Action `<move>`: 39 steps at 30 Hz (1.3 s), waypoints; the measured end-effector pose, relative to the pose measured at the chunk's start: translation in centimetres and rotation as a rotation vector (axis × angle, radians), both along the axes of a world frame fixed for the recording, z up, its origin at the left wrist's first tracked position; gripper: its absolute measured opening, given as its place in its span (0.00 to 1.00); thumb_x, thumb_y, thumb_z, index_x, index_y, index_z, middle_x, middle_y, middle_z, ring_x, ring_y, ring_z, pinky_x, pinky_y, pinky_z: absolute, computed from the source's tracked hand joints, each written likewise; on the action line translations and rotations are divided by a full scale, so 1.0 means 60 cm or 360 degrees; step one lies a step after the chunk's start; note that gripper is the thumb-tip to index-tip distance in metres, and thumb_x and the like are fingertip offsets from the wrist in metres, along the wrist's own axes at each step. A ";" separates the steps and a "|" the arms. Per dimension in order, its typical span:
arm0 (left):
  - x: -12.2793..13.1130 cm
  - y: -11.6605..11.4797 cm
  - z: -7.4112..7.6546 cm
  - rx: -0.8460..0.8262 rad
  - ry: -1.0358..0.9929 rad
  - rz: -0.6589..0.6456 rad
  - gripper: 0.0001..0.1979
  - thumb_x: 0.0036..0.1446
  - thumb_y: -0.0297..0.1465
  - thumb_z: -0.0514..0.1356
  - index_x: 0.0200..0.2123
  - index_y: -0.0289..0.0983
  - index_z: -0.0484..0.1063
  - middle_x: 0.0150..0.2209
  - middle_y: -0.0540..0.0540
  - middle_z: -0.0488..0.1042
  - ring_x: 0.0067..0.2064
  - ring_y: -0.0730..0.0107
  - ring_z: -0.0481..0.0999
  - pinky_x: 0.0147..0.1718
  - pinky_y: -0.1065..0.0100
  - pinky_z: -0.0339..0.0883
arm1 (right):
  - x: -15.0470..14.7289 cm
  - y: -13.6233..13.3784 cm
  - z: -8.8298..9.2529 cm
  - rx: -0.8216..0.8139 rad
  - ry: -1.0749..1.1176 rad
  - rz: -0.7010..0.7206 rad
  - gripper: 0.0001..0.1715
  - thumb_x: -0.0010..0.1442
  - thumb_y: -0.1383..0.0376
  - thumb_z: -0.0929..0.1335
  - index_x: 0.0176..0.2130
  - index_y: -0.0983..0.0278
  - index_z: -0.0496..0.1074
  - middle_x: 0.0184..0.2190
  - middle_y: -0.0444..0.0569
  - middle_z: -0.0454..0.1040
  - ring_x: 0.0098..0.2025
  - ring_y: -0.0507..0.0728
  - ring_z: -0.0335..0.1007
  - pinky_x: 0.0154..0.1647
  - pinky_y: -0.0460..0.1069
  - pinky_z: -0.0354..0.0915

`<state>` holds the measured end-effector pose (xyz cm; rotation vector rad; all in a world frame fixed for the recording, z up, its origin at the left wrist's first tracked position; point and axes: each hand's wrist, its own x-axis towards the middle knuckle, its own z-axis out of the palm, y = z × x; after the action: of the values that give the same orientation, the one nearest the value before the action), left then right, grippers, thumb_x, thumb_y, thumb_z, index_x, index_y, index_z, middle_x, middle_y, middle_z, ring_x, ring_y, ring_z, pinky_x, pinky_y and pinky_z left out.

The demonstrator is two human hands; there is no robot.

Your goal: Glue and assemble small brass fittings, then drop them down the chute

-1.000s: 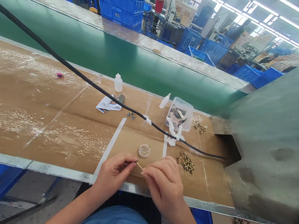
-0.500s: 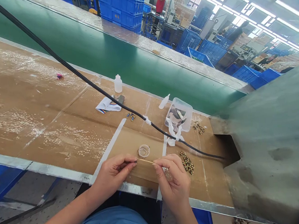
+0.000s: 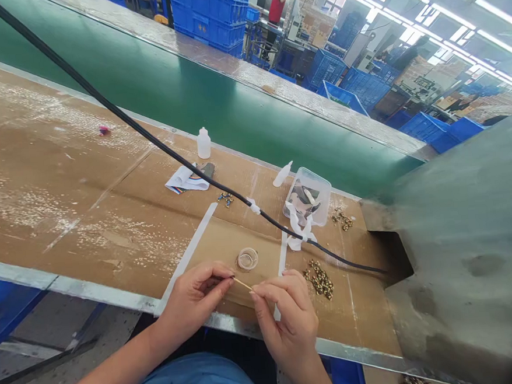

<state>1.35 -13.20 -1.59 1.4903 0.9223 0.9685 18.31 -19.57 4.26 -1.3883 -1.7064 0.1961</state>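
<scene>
My left hand [image 3: 194, 298] pinches a small dark part at its fingertips, and the part is too small to identify. My right hand [image 3: 289, 318] holds a thin wooden stick [image 3: 243, 283] whose far end meets that dark part. A round clear dish [image 3: 247, 259] lies just beyond my hands on the cardboard sheet [image 3: 254, 286]. A scatter of brass fittings [image 3: 319, 280] lies to the right of my right hand. Farther back stands a clear plastic box [image 3: 308, 197] with white wrappings and dark pieces inside.
A black cable [image 3: 179, 159] runs across the bench above the cardboard. White plastic bottles [image 3: 203, 143] and a folded paper [image 3: 186, 180] stand beyond it. A grey metal hood [image 3: 465, 247] closes off the right, a green conveyor belt [image 3: 188, 97] runs behind, and a person [image 3: 278, 0] stands among blue crates.
My right hand has moved left, toward my left hand, since the previous frame. Less of the wooden stick shows between my hands. My left hand stays nearly still.
</scene>
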 end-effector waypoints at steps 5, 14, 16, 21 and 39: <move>0.000 -0.001 0.000 0.0009 0.0001 0.0000 0.03 0.57 0.27 0.60 0.36 0.38 0.73 0.37 0.48 0.75 0.42 0.68 0.76 0.41 0.73 0.71 | 0.002 0.000 -0.002 0.0051 -0.0003 -0.0040 0.10 0.59 0.75 0.67 0.37 0.61 0.72 0.31 0.45 0.74 0.33 0.54 0.69 0.47 0.57 0.57; -0.002 -0.002 0.000 0.0006 0.0007 0.0017 0.03 0.57 0.28 0.60 0.36 0.39 0.74 0.37 0.48 0.76 0.42 0.69 0.76 0.41 0.73 0.72 | 0.002 -0.008 -0.011 0.0017 -0.0057 0.0038 0.11 0.58 0.76 0.67 0.38 0.61 0.72 0.32 0.45 0.74 0.33 0.54 0.68 0.50 0.58 0.57; -0.002 -0.002 -0.003 -0.0010 0.0009 0.0017 0.04 0.57 0.28 0.60 0.36 0.39 0.74 0.38 0.48 0.76 0.42 0.69 0.76 0.42 0.74 0.72 | 0.004 -0.009 -0.011 0.0019 -0.0047 0.0019 0.11 0.58 0.76 0.67 0.38 0.61 0.72 0.32 0.45 0.74 0.33 0.54 0.68 0.50 0.58 0.56; -0.001 -0.001 -0.008 -0.0069 -0.0006 0.0004 0.03 0.57 0.29 0.61 0.36 0.39 0.74 0.39 0.48 0.77 0.43 0.68 0.77 0.44 0.73 0.72 | 0.013 -0.002 -0.012 0.0064 0.0127 -0.0087 0.11 0.59 0.76 0.67 0.38 0.61 0.72 0.32 0.46 0.74 0.35 0.55 0.68 0.46 0.57 0.59; -0.005 0.008 -0.012 -0.0042 0.0184 0.0011 0.12 0.53 0.39 0.64 0.38 0.40 0.75 0.39 0.48 0.79 0.40 0.65 0.79 0.43 0.72 0.74 | 0.019 0.027 -0.037 -0.0218 -0.0049 -0.0335 0.04 0.63 0.67 0.67 0.36 0.60 0.73 0.32 0.45 0.73 0.37 0.55 0.65 0.43 0.52 0.56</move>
<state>1.08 -12.70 -2.28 1.5342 1.0195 0.8789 19.48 -17.98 2.02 -1.6686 -1.5824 0.1768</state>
